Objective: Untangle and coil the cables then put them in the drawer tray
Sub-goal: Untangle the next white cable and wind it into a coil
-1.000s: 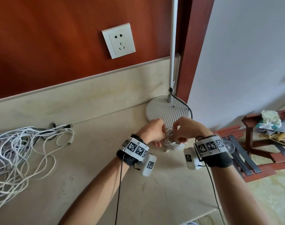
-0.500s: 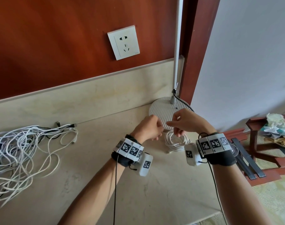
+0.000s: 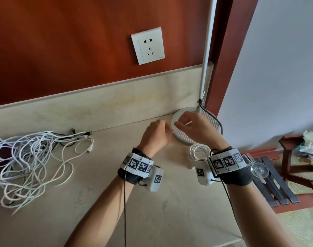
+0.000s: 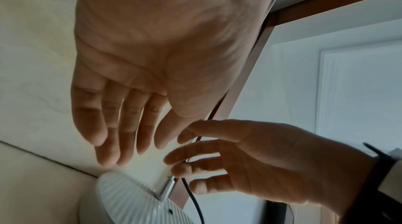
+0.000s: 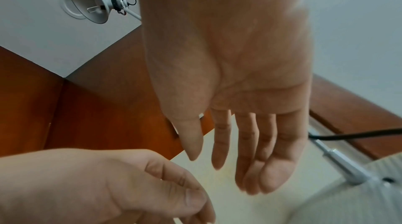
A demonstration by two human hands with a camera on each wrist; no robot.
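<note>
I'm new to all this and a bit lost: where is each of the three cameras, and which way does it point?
Head: worn on the head, looking down at the counter, coiled white cable, tangled cables; both forearms show.
Left wrist: under the wrist, looking along the open left hand towards the lamp base.
Right wrist: likewise along the open right hand, up to the lamp head.
Shared: both hands and the lamp appear in all three.

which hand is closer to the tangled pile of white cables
Left. The left hand is raised nearer the tangled pile; the right hand is farther off, above the lamp base.
</note>
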